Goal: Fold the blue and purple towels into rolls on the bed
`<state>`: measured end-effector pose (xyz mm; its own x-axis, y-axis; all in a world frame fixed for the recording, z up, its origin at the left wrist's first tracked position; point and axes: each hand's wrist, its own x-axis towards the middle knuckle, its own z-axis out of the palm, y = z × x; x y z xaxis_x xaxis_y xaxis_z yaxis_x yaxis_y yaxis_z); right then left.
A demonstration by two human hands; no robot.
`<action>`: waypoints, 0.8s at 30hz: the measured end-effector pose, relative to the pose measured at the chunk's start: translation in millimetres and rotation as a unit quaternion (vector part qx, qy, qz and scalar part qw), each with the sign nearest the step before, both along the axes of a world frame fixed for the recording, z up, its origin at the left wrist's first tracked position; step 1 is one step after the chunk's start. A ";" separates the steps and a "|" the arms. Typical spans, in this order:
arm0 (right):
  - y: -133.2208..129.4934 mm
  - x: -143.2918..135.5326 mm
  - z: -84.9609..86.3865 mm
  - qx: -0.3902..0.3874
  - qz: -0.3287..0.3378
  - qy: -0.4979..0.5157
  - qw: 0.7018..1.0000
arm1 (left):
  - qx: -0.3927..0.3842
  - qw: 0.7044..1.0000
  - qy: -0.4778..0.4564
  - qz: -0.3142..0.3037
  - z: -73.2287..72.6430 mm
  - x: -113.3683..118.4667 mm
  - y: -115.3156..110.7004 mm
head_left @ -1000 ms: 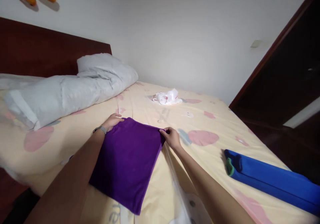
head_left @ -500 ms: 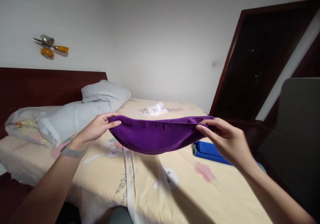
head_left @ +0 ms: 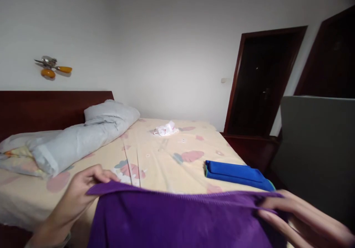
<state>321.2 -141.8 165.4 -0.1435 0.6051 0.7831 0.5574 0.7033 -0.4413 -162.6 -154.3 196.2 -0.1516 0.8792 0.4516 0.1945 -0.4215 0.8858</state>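
A purple cloth point(head_left: 177, 218) is stretched between my two hands at the bottom of the view, its stitched top edge running across and its lower part cut off by the frame. My left hand point(head_left: 83, 192) pinches the cloth's left corner, fingers on top. At the other end my right hand point(head_left: 294, 216), slightly blurred, grips the right corner between thumb and fingers. The cloth hangs in front of the bed.
A folded blue cloth point(head_left: 238, 175) lies on the patterned bed sheet point(head_left: 155, 155) at the right. Farther back is a crumpled white item point(head_left: 166, 129). A grey quilt point(head_left: 83, 137) lies at the left by the dark headboard point(head_left: 50, 109). A grey panel point(head_left: 318, 144) stands at the right.
The purple cloth has come lower and closer and is spread wider, with more of it hanging down. Both hands have moved down and apart. The camera view has tilted up.
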 end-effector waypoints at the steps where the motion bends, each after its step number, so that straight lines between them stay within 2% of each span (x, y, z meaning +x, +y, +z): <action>1: 22.2 -6.6 4.7 -0.030 0.018 -0.022 0.999 | -0.006 1.000 -0.005 0.009 2.7 3.8 25.1; 2: 50.2 -15.9 14.9 -0.049 0.022 -0.029 0.998 | -0.005 1.000 -0.009 0.022 10.5 9.4 55.4; 4: 118.2 -38.6 50.0 -0.026 -0.013 0.011 1.000 | 0.017 0.997 -0.037 0.059 41.0 23.6 124.5; 6: 188.6 -59.6 96.9 0.001 -0.063 0.057 0.996 | 0.049 0.993 -0.047 0.092 86.2 38.6 192.1; 8: 244.9 -72.3 143.7 0.022 -0.094 0.087 0.992 | 0.088 0.984 -0.060 0.145 135.8 50.9 245.2; 10: 278.7 -75.7 179.5 0.040 -0.105 0.106 0.988 | 0.135 0.972 -0.066 0.181 178.1 59.4 278.5; 11: 287.5 -74.9 190.9 0.043 -0.101 0.111 0.988 | 0.156 0.967 -0.065 0.189 193.2 62.1 288.3; 13: 293.6 -70.8 198.0 0.038 -0.078 0.120 0.989 | 0.181 0.964 -0.058 0.183 207.6 65.4 298.0; 14: 293.0 -68.1 193.7 0.031 -0.064 0.127 0.989 | 0.184 0.966 -0.052 0.172 206.2 66.2 299.5; 16: 288.3 -62.0 170.4 0.013 -0.042 0.145 0.988 | 0.175 0.973 -0.041 0.142 186.3 66.0 297.8; 18: 280.2 -55.2 129.9 -0.012 -0.029 0.160 0.987 | 0.156 0.981 -0.031 0.114 145.6 64.0 290.5; 20: 267.0 -48.3 76.5 -0.046 -0.023 0.165 0.985 | 0.136 0.986 -0.019 0.094 87.9 61.0 276.2; 24: 216.1 -42.7 -44.1 -0.137 -0.010 0.175 0.975 | 0.079 0.993 0.028 0.078 -53.0 56.3 224.1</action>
<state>278.5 74.3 121.3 0.1171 0.7980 0.5912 0.3512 0.5235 -0.7762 -106.3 69.9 143.1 -0.2520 0.7643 0.5936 0.3148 -0.5153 0.7971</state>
